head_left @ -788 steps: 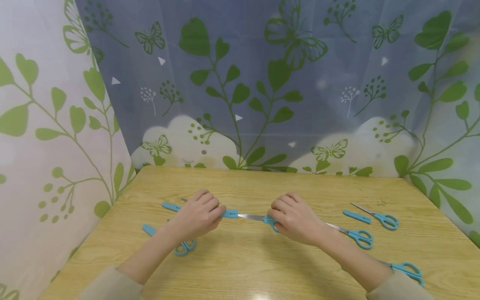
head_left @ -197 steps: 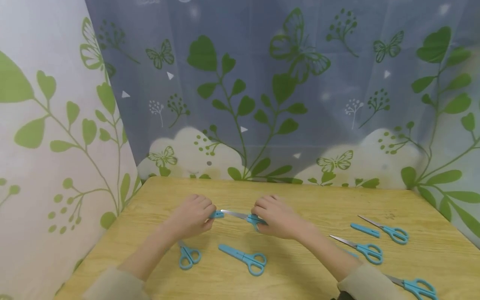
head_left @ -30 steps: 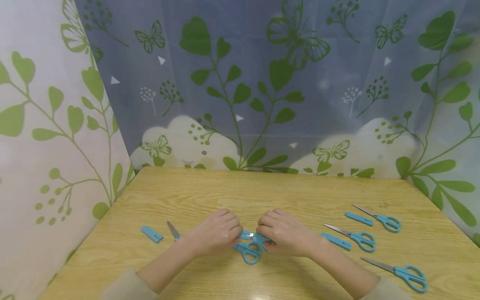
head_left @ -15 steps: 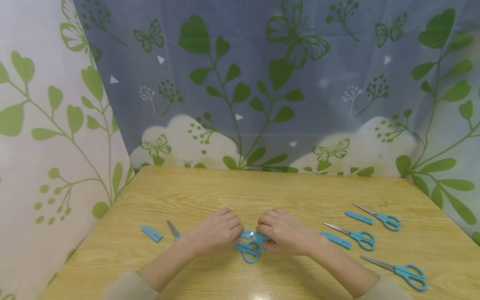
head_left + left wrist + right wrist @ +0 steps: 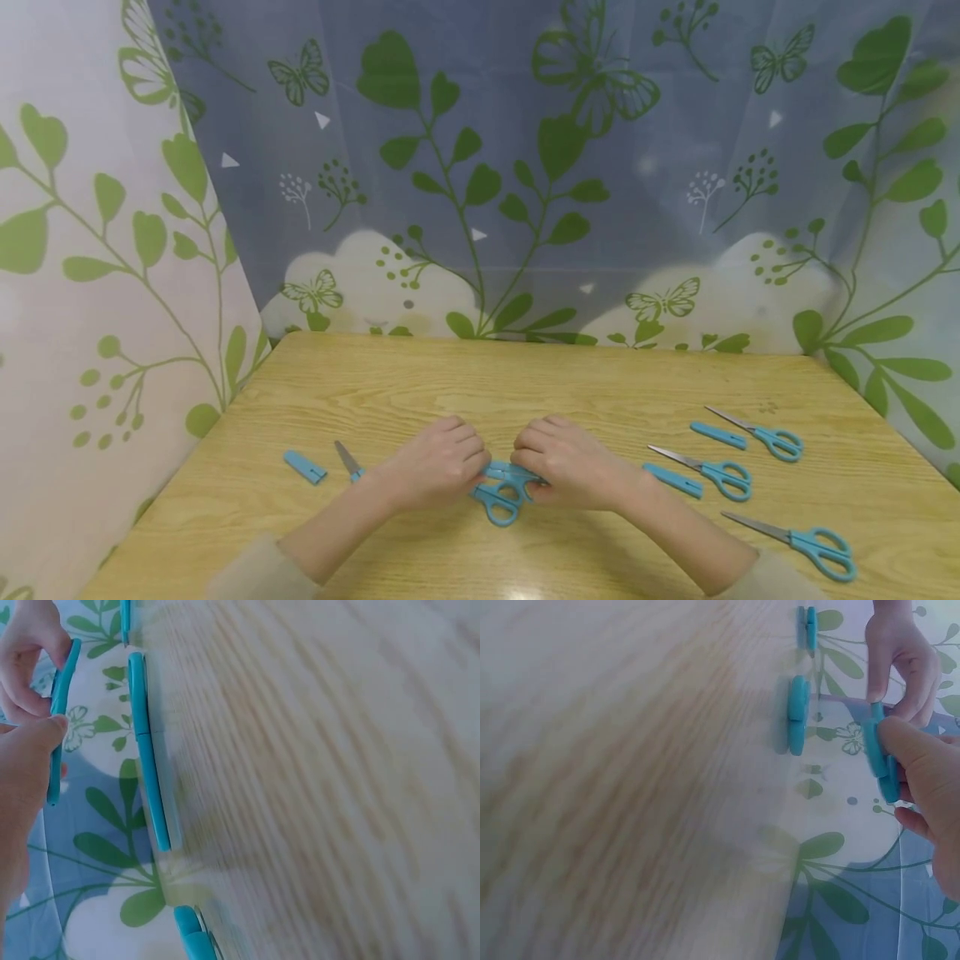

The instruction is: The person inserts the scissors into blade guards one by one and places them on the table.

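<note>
My left hand (image 5: 442,467) pinches a blue blade cover (image 5: 496,470) near the middle of the table. Opposite it, my right hand (image 5: 561,468) grips the blue handles of a pair of scissors (image 5: 889,776). The blades are inside the cover, and cover and handles meet in a line between the hands. Just below on the table lies a covered pair of scissors (image 5: 150,765), its handle loops showing in the head view and its cover mostly behind my left hand there.
Left, a loose cover (image 5: 304,467) lies beside bare scissors (image 5: 347,458), partly behind the left forearm. Right lie three bare scissors, far (image 5: 777,443), middle (image 5: 726,480) and near (image 5: 825,554), with two covers (image 5: 717,435) (image 5: 672,481). A patterned cloth (image 5: 480,167) hangs behind.
Over the last second the metal strip showing between cover and handles has gone as they closed up. At 6.6 s ago the blades were bare, outside the cover; the hands have since come lower and closer.
</note>
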`<move>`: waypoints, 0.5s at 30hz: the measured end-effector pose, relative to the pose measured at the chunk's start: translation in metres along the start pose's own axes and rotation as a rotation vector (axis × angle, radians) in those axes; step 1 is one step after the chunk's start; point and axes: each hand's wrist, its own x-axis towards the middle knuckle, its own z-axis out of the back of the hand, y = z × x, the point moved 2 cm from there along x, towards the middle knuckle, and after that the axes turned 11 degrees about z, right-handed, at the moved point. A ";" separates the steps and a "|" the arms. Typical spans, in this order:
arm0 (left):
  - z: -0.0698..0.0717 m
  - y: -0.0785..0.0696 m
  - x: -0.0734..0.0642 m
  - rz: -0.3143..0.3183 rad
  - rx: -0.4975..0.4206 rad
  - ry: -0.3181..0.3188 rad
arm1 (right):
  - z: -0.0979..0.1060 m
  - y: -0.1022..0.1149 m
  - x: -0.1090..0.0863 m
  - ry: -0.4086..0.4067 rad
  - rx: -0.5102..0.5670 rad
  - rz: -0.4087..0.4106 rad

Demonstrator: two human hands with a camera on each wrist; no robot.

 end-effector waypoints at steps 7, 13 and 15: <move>0.000 -0.001 -0.001 0.004 0.008 0.000 | -0.001 0.001 0.001 0.007 0.001 0.001; -0.001 -0.001 -0.002 0.012 0.009 0.019 | -0.003 0.001 0.001 0.019 0.010 -0.009; -0.001 -0.001 -0.002 0.026 0.006 0.028 | -0.003 0.001 0.001 0.028 0.016 -0.025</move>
